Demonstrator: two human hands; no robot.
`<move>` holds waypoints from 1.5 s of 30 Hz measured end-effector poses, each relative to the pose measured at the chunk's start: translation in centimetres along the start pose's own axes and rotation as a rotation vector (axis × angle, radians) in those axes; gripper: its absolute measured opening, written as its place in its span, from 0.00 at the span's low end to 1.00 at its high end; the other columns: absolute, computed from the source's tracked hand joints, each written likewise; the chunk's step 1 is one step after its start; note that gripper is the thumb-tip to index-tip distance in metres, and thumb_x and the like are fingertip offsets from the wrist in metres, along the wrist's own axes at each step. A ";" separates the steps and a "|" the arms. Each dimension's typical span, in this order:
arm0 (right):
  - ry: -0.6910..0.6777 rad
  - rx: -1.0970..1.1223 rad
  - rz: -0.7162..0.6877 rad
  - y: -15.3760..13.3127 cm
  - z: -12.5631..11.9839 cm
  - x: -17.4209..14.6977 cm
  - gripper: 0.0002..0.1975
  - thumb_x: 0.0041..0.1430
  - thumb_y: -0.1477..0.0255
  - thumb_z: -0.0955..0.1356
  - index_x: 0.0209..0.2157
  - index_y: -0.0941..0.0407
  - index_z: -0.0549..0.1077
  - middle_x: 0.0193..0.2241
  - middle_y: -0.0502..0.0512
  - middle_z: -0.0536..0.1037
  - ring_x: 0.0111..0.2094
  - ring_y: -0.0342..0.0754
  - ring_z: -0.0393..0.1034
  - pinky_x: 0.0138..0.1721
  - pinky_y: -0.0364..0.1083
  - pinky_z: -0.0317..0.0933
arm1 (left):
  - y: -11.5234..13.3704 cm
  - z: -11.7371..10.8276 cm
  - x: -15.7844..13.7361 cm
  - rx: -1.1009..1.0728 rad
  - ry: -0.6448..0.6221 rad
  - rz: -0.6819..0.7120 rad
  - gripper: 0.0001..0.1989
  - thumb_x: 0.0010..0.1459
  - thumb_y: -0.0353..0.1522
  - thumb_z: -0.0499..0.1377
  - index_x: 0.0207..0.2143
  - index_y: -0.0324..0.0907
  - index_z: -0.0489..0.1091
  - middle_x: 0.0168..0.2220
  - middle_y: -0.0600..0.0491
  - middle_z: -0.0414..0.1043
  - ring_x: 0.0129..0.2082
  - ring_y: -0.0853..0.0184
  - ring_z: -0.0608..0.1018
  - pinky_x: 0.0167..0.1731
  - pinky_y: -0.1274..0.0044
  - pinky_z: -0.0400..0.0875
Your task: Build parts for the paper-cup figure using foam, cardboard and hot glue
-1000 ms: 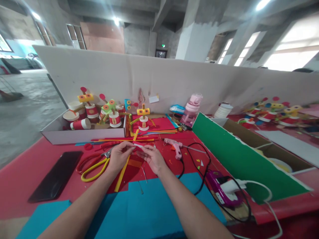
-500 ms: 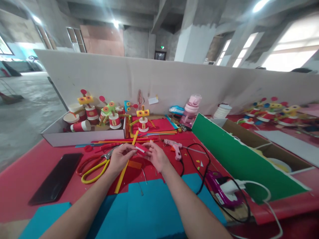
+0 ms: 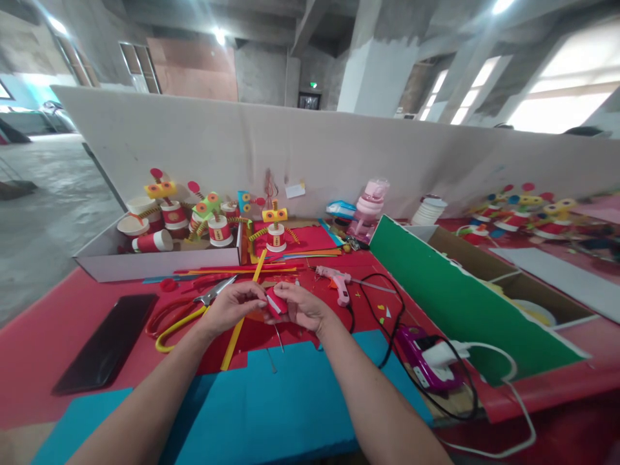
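Between my two hands is a small piece of red paper [image 3: 277, 302] with a pale strip along it, bent into a curve. My left hand [image 3: 237, 305] pinches its left edge, and my right hand [image 3: 301, 306] grips its right side with the thumb on top. Below the hands lies a long yellow paper strip [image 3: 233, 342], slanting across the red table cover. Scissors [image 3: 181, 320] with red and yellow handles rest left of my left hand. To the right of my right hand lies a pink glue gun [image 3: 338, 282].
At the back left a white box [image 3: 165, 266] holds paper-cup figures; another cup figure [image 3: 276, 236] stands beside it. A black phone [image 3: 107, 342] lies left, blue sheets [image 3: 271, 407] in front. A purple power strip [image 3: 426, 361] with cables and a green-sided box [image 3: 455, 297] occupy the right.
The red paper has gone from nearly flat to curved, and my right thumb has come over it. My hands have closed in around it. The view has shifted slightly.
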State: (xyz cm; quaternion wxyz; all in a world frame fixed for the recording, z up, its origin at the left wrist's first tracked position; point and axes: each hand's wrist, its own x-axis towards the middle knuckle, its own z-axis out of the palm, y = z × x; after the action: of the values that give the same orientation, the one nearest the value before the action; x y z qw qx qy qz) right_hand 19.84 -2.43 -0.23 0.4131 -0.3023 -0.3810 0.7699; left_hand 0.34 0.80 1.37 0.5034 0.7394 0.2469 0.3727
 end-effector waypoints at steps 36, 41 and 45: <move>0.248 -0.130 -0.164 0.6 1.0 0.8 0.19 0.42 0.61 0.75 0.31 0.55 0.65 0.27 0.48 0.76 0.30 0.45 0.72 0.35 0.48 0.67 | -1.3 1.9 0.3 -0.212 0.271 -0.125 0.11 0.47 0.33 0.67 0.26 0.38 0.67 0.24 0.57 0.70 0.20 0.77 0.68 0.23 0.82 0.62; 0.445 -0.139 -0.347 0.8 0.9 1.5 0.18 0.47 0.56 0.71 0.33 0.55 0.70 0.32 0.50 0.75 0.34 0.44 0.71 0.38 0.45 0.64 | -1.4 1.9 0.5 -0.259 0.438 -0.093 0.11 0.47 0.32 0.67 0.26 0.39 0.66 0.20 0.59 0.67 0.18 0.77 0.66 0.21 0.83 0.60; 0.572 -0.143 -0.528 0.9 0.8 1.7 0.16 0.51 0.57 0.69 0.27 0.56 0.71 0.26 0.49 0.72 0.28 0.42 0.66 0.33 0.42 0.61 | -1.4 1.6 0.7 -0.304 0.597 -0.076 0.11 0.47 0.32 0.66 0.26 0.40 0.65 0.18 0.61 0.65 0.17 0.77 0.65 0.19 0.84 0.58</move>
State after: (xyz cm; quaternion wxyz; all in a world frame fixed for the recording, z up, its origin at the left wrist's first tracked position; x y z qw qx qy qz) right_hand 18.02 -1.61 -0.84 0.6642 -0.4242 -0.3680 0.4934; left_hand 2.04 0.92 -0.06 0.5272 0.5043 0.3524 0.5861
